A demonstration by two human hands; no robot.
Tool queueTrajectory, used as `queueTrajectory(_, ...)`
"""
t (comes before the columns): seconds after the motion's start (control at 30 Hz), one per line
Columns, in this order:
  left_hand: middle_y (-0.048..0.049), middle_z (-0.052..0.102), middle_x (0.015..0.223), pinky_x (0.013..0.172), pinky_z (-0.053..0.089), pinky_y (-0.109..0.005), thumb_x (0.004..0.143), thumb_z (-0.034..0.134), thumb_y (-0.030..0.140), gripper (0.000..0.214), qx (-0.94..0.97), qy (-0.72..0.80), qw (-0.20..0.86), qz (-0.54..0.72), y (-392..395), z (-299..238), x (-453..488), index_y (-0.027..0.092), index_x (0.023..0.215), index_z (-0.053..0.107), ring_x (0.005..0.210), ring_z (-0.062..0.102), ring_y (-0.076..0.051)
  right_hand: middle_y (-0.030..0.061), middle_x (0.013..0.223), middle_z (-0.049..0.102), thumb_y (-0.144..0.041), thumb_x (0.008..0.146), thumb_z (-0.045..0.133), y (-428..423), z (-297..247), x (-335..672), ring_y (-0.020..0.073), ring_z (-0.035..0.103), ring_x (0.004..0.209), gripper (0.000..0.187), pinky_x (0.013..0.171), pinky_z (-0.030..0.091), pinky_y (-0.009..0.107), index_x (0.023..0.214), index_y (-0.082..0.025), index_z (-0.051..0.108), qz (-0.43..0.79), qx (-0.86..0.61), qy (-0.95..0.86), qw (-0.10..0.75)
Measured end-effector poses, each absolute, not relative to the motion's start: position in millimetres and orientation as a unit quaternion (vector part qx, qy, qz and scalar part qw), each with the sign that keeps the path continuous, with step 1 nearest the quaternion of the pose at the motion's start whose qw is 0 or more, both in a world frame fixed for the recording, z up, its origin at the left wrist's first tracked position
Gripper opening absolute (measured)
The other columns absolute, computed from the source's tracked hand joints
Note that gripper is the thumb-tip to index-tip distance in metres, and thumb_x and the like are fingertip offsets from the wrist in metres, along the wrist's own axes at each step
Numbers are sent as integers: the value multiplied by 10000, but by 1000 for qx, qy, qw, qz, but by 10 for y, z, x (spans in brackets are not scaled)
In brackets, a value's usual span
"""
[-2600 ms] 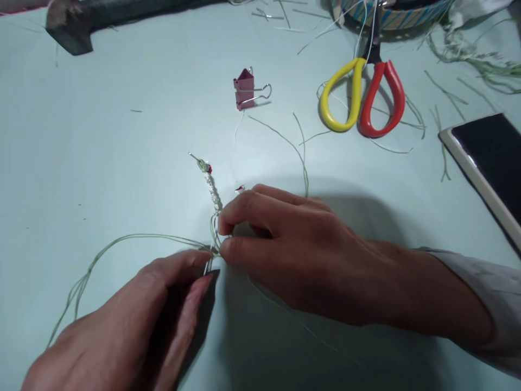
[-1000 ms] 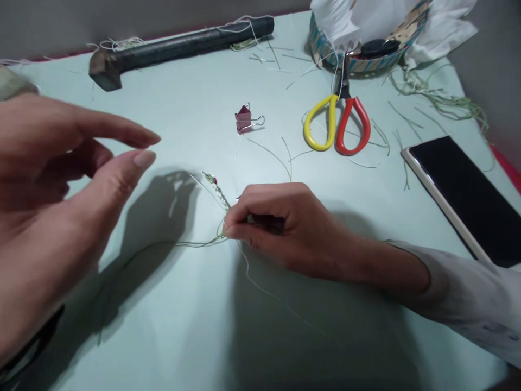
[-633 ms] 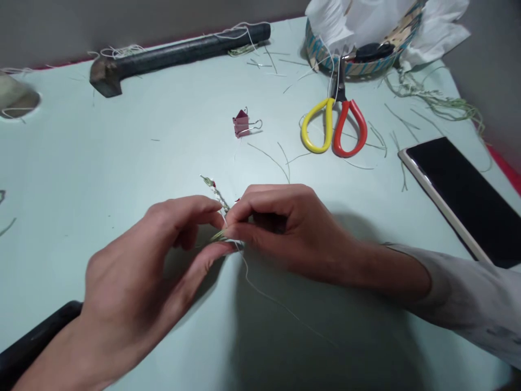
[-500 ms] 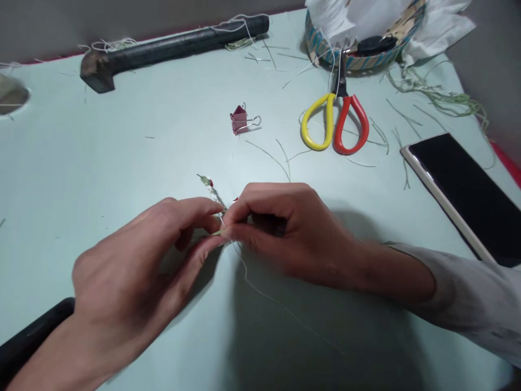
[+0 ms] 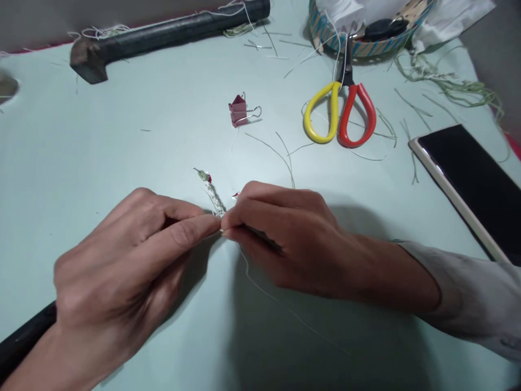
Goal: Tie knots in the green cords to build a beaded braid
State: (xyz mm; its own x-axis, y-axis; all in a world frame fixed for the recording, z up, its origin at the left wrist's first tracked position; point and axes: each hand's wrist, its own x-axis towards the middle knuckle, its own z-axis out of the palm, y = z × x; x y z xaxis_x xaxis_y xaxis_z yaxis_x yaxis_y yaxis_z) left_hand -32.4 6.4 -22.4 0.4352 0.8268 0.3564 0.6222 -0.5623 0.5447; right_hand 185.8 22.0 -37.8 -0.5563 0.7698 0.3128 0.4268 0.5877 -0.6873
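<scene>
Left hand point(image 5: 138, 266) and right hand point(image 5: 285, 233) pinch the near end of the braided cord point(image 5: 214, 195)
The left's thumb-finger gap has just closed — that end now seems steadied from both sides, the rest lying beyond on the counter point(image 5: 122, 157).

The place seems to be a small handcraft corner, shown by a pale table point(image 5: 122, 157) which carries scissors point(image 5: 346, 77), a binder clip point(image 5: 239, 113), a hammer-like tool point(image 5: 171, 38) and tangled green threads point(image 5: 459, 85)
</scene>
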Motion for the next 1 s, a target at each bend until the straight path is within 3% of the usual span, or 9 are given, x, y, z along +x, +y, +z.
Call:
queueTrajectory(0.17, -57, 706, 932, 710, 603, -393, 853, 754, 463, 293, 822, 440, 191, 307, 125, -256, -356, 338, 1118, 765, 952, 666, -290, 7, 879, 592, -132, 1014, 476, 205, -401, 1870, 110, 532, 711, 202, 636, 474, 269, 912, -151, 650, 249, -350, -858, 283)
queueTrajectory(0.4, -28, 672, 970, 616, 558, -286, 959, 649, 352, 125, 801, 468, 269, 258, 143, -262, -393, 320, 976, 768, 847, 649, -196, 4, 926, 602, -226, 1029, 529, 228, -412, 1878, 122, 536, 730, 129, 595, 456, 280, 1045, -159, 639, 221, -327, -879, 267)
queueTrajectory(0.7, -45, 688, 901, 744, 598, -357, 871, 722, 491, 234, 821, 462, 195, 272, 159, -278, -312, 306, 1011, 754, 969, 650, -274, -49, 830, 523, -54, 977, 497, 215, -413, 1874, 109, 447, 640, 225, 517, 332, 277, 1069, -220, 617, 194, -326, -882, 278)
queueTrajectory(0.87, -18, 683, 921, 689, 551, -291, 967, 625, 380, 121, 832, 459, 219, 222, 141, -233, -360, 301, 980, 715, 895, 650, -211, -28, 824, 520, -93, 981, 476, 221, -390, 1871, 111, 438, 656, 205, 534, 331, 274, 978, -214, 643, 233, -342, -871, 265)
queueTrajectory(1.0, 11, 670, 983, 686, 503, -237, 1015, 562, 259, 125, 834, 452, 239, 206, 131, -211, -384, 298, 989, 678, 883, 643, -141, -3, 876, 582, -90, 971, 479, 236, -375, 1859, 113, 508, 718, 211, 619, 422, 265, 922, -183, 661, 278, -340, -860, 260)
